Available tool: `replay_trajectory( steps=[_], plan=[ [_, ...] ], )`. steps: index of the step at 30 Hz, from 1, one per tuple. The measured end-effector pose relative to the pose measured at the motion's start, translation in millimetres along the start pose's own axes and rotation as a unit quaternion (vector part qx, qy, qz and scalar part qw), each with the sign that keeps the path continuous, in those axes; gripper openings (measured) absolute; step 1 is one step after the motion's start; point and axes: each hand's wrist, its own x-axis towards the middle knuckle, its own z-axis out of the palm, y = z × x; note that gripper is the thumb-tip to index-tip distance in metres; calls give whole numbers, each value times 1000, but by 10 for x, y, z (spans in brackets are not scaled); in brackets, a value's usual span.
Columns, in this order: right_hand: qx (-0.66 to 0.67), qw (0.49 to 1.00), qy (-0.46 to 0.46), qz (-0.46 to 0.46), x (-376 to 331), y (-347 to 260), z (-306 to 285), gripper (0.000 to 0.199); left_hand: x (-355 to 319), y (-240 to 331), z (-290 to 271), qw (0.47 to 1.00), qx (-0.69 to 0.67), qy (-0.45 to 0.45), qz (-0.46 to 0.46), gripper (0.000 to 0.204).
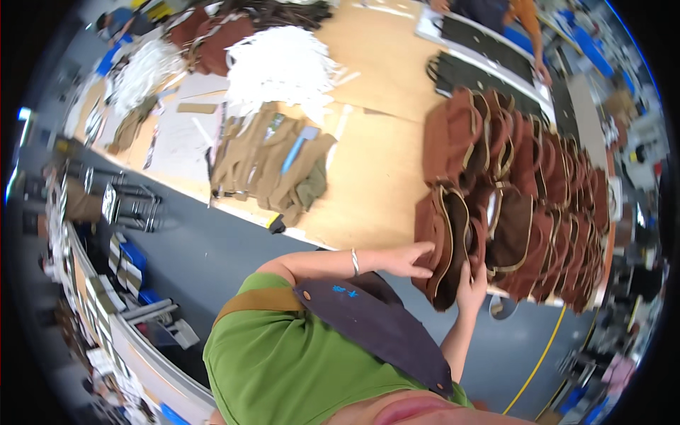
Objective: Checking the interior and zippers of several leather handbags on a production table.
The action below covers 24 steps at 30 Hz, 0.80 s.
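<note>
Hands: both were at the near end of the brown stack. The left hand lay flat with fingers spread on the face of the nearest brown bag piece, pressing rather than gripping; the right hand came up from below with fingers curled under its lower edge, seemingly to steady it against the rest.
Brown bag pieces: the one being handled stood at the near left end of a long overlapping row on the right of the bench, each leaning on the next so the tan-trimmed edges showed. Too many to count exactly; well over a dozen.
Khaki pile: one loose heap of tan fabric parts lay left of centre, well apart from the brown row, with a blue strip on top.
White heaps: two, at the far left.
Other person: an arm reached over dark pieces at the far right end.
Wrist: one silver bangle on the left.
</note>
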Motion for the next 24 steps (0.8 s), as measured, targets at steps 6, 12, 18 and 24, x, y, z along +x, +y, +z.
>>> replay_trajectory(
  steps=[6,12,18,24],
  plan=[
    [-123,985,111,-52,-99,-357,-54,39,-889,447,-1651,975,159,148,-56,32],
    [-57,953,186,-230,36,-1299,329,35,-2340,198,-4329,819,161,547,-65,36],
    [-59,974,-58,-213,97,-1712,1531,25,-3341,-35,-6148,628,189,735,-169,55],
    [-143,971,-73,-177,245,-1481,1868,13,-3171,-398,-7335,524,60,848,-39,68]
  ],
)
